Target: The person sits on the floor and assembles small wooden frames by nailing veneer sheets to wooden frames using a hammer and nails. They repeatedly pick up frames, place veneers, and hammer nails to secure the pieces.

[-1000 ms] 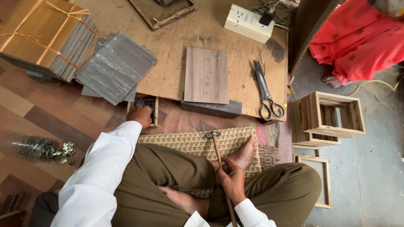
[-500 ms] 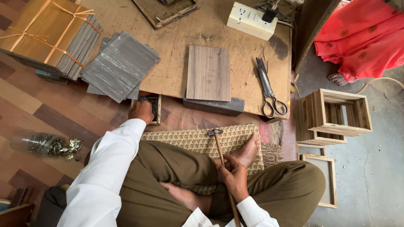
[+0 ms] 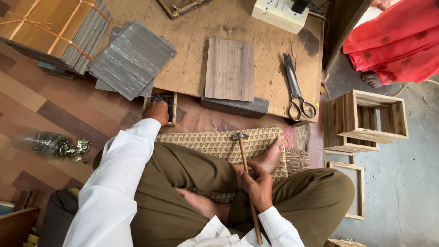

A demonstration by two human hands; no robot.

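- The person is sitting cross-legged on a patterned mat point(image 3: 215, 142), facing a low wooden counter point(image 3: 196, 27) at 12 o'clock.
- The right hand point(image 3: 258, 185) is gripping a hammer point(image 3: 244, 176) with fingers closed around the middle of its wooden handle; the small metal head is resting on the mat toward 12 o'clock.
- The hammer is looking light but head-heavy, stiff, with a smooth handle; a hold nearer the handle's end would likely give more swing, the present middle hold more control.
- The left hand point(image 3: 157, 110) is reaching to 11 o'clock into a small tray point(image 3: 170, 107) of dark bits at the counter's edge; the fingers are curled down inside, and I cannot tell whether they are pinching anything.
- A wood panel point(image 3: 229, 68) is lying flat on the counter at 12 o'clock, over a dark block point(image 3: 238, 107).
- Scissors point(image 3: 295, 89) are lying at 1 o'clock, grey sheets point(image 3: 130, 59) at 10 o'clock.
- 1 open wooden box point(image 3: 370, 121) is standing at 3 o'clock.
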